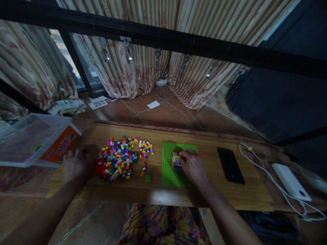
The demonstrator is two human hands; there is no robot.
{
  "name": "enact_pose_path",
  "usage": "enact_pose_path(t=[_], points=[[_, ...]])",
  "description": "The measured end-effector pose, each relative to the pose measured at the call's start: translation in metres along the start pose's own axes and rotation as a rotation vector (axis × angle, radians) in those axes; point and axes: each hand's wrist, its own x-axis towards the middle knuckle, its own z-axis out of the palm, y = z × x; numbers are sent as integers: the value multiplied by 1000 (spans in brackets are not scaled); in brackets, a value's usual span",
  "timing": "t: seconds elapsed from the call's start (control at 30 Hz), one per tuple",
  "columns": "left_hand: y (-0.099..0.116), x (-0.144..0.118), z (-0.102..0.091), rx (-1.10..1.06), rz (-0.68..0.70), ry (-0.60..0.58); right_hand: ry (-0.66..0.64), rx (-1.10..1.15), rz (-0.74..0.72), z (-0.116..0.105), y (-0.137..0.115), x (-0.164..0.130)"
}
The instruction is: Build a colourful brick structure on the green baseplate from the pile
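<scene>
A green baseplate (168, 170) lies on the wooden board (199, 194), with a small block of multicoloured bricks (175, 160) built on it. My right hand (193, 166) rests on the plate, its fingertips touching the right side and top of that block. A heap of small coloured bricks (120, 158) lies to the left of the plate. My left hand (76, 164) rests knuckles-up on the board at the heap's left edge, fingers curled; whether it holds anything is hidden.
A clear plastic bin (33, 139) with an orange label stands at the far left. A black phone (230, 165) lies right of the plate. A white power bank (290, 181) with a white cable (258, 163) sits at the right end.
</scene>
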Motion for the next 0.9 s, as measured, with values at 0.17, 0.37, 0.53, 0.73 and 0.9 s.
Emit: enact_pose_path(t=[0.17,0.37,0.53,0.73,0.9], points=[[0,-1,0,-26,-23,5,43,108,15,-4,11,-3],[0,-1,-1,-21,-27,-13,170,202,117,-5,31,-10],[1,-1,-2,-32,-27,-15,219,295,141,2,28,-11],[4,0,-6,-20,-19,-23,341,216,239,26,18,-5],[4,0,-6,-23,-34,-49,323,247,317,47,17,-6]])
